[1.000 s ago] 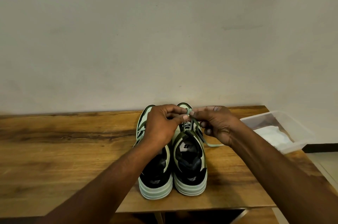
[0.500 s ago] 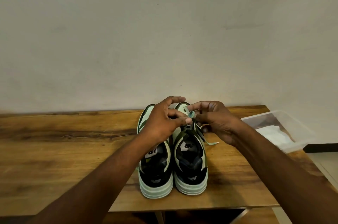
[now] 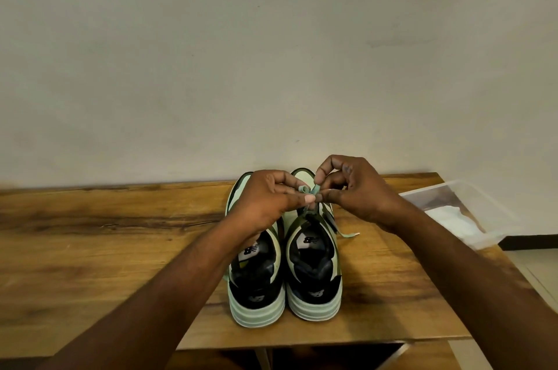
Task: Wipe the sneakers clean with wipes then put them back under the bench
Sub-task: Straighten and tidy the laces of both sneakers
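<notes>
Surroundings: I see a wooden bench (image 3: 90, 249) against a plain wall (image 3: 271, 52); a clear plastic tub (image 3: 471, 197) sits at its right end with white wipes (image 3: 450, 220) inside.
In the way: my left forearm (image 3: 169, 285) crosses the left sneaker (image 3: 256, 294), hiding its laces and most of its tongue; both hands cover the toe ends of the pair.
Sneakers: the pair stands on the bench top, side by side and touching, heels toward me, toes toward the wall; the right sneaker (image 3: 314, 279) is just beside the left one.
Lace: a pale green lace (image 3: 311, 190) of the right sneaker rises to the fingertips above its tongue; a loose end (image 3: 347, 235) trails onto the bench on the right.
Left hand (image 3: 265, 203): fingers curled, thumb and forefinger pinching the lace where it forms a small loop.
Right hand (image 3: 356, 191): thumb and forefinger pinching the same lace from the other side, remaining fingers bent; the two hands nearly touch at the pinch.
Writing: I read the "NB" logo on the right sneaker's tongue label (image 3: 309, 239) and on both heels; the smaller print is too small to tell.
</notes>
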A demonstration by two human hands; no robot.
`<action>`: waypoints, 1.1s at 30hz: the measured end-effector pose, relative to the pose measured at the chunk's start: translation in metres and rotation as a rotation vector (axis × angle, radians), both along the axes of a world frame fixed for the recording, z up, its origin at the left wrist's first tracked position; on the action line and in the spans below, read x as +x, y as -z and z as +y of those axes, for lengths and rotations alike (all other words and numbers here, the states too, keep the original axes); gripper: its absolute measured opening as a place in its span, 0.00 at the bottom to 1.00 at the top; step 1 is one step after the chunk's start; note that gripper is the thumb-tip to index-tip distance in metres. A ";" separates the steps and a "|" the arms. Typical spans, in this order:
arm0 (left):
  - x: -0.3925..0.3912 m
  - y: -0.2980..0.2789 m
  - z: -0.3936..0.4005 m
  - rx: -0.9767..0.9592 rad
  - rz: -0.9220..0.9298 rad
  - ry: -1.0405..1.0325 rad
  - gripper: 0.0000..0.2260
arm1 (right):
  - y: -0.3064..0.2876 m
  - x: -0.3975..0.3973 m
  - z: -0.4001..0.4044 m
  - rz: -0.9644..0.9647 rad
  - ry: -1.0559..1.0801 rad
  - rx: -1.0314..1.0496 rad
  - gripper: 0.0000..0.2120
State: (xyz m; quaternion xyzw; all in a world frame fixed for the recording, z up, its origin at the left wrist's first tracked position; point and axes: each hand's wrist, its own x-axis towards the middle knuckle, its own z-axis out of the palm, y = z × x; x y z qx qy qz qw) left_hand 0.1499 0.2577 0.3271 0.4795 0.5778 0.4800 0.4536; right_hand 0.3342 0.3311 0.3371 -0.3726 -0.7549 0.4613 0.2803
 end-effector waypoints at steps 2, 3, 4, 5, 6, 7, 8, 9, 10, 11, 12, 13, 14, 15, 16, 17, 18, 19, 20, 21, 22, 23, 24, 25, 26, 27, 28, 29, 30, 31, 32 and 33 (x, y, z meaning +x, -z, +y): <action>0.002 0.000 -0.001 0.009 0.000 -0.044 0.10 | 0.000 0.000 -0.001 0.001 -0.005 -0.011 0.11; 0.003 0.001 0.000 0.014 0.013 -0.073 0.10 | 0.000 -0.001 -0.002 0.011 -0.004 -0.026 0.11; 0.004 0.002 0.000 0.020 0.031 -0.105 0.09 | 0.001 -0.001 -0.002 0.021 0.001 -0.038 0.11; 0.005 0.003 0.002 0.025 0.044 -0.138 0.08 | 0.001 -0.001 -0.003 0.028 0.011 -0.040 0.11; 0.005 0.005 0.003 0.028 0.048 -0.172 0.08 | 0.002 -0.002 -0.003 0.030 0.026 -0.033 0.11; 0.006 0.006 0.003 0.027 0.046 -0.203 0.07 | 0.003 -0.002 -0.003 0.026 0.045 -0.015 0.11; 0.007 0.007 0.004 0.025 0.047 -0.230 0.07 | 0.004 -0.003 -0.003 0.018 0.062 0.010 0.11; 0.008 0.008 0.004 0.023 0.050 -0.254 0.07 | 0.006 -0.003 -0.003 0.010 0.075 0.040 0.11; 0.009 0.009 0.004 0.025 0.058 -0.278 0.06 | 0.008 -0.005 -0.003 0.004 0.084 0.073 0.10; 0.010 0.010 0.004 0.032 0.069 -0.303 0.06 | 0.010 -0.006 -0.004 0.001 0.090 0.108 0.09; 0.010 0.011 0.005 0.041 0.082 -0.330 0.06 | 0.013 -0.007 -0.004 0.001 0.090 0.142 0.09; 0.011 0.013 0.005 0.049 0.091 -0.356 0.06 | 0.014 -0.008 -0.004 0.001 0.081 0.172 0.10; 0.011 0.014 0.006 0.054 0.098 -0.378 0.06 | 0.015 -0.008 -0.004 -0.003 0.063 0.197 0.10; 0.011 0.016 0.006 0.057 0.106 -0.397 0.06 | 0.016 -0.009 -0.003 -0.013 0.043 0.215 0.12; 0.011 0.017 0.006 0.061 0.116 -0.411 0.06 | 0.017 -0.009 -0.003 -0.031 0.026 0.229 0.13; 0.010 0.018 0.006 0.065 0.120 -0.421 0.06 | 0.017 -0.009 -0.002 -0.051 0.013 0.235 0.14; 0.010 0.019 0.006 0.071 0.118 -0.425 0.07 | 0.016 -0.009 -0.003 -0.068 0.006 0.234 0.15; 0.010 0.019 0.005 0.074 0.113 -0.424 0.07 | 0.016 -0.010 -0.003 -0.080 0.004 0.231 0.15; 0.010 0.019 0.005 0.075 0.108 -0.418 0.07 | 0.015 -0.010 -0.003 -0.091 0.006 0.232 0.15; 0.009 0.019 0.004 0.074 0.107 -0.412 0.07 | 0.016 -0.010 -0.002 -0.110 0.005 0.240 0.14; 0.009 0.019 0.004 0.075 0.105 -0.405 0.07 | 0.016 -0.010 -0.002 -0.138 0.001 0.254 0.13; 0.009 0.019 0.004 0.077 0.100 -0.397 0.07 | 0.017 -0.010 -0.001 -0.176 -0.007 0.276 0.13; 0.009 0.020 0.004 0.082 0.098 -0.389 0.07 | 0.017 -0.011 0.000 -0.219 -0.018 0.307 0.12; 0.009 0.020 0.004 0.087 0.107 -0.382 0.06 | 0.017 -0.012 0.000 -0.263 -0.029 0.344 0.12; 0.009 0.021 0.004 0.092 0.130 -0.373 0.06 | 0.018 -0.012 0.000 -0.304 -0.039 0.380 0.11; 0.009 0.021 0.004 0.098 0.164 -0.362 0.05 | 0.018 -0.013 -0.001 -0.344 -0.047 0.409 0.10; 0.009 0.021 0.004 0.106 0.202 -0.347 0.04 | 0.018 -0.013 -0.001 -0.378 -0.054 0.429 0.09; 0.009 0.022 0.004 0.116 0.238 -0.329 0.04 | 0.019 -0.013 -0.002 -0.403 -0.059 0.440 0.09; 0.009 0.022 0.004 0.126 0.267 -0.314 0.04 | 0.020 -0.013 -0.002 -0.420 -0.063 0.439 0.08; 0.009 0.022 0.005 0.132 0.290 -0.303 0.04 | 0.020 -0.012 -0.002 -0.429 -0.068 0.424 0.07; 0.008 0.023 0.005 0.136 0.304 -0.295 0.04 | 0.021 -0.012 -0.001 -0.431 -0.074 0.399 0.07; 0.009 0.023 0.005 0.138 0.310 -0.289 0.04 | 0.022 -0.012 0.000 -0.430 -0.080 0.369 0.06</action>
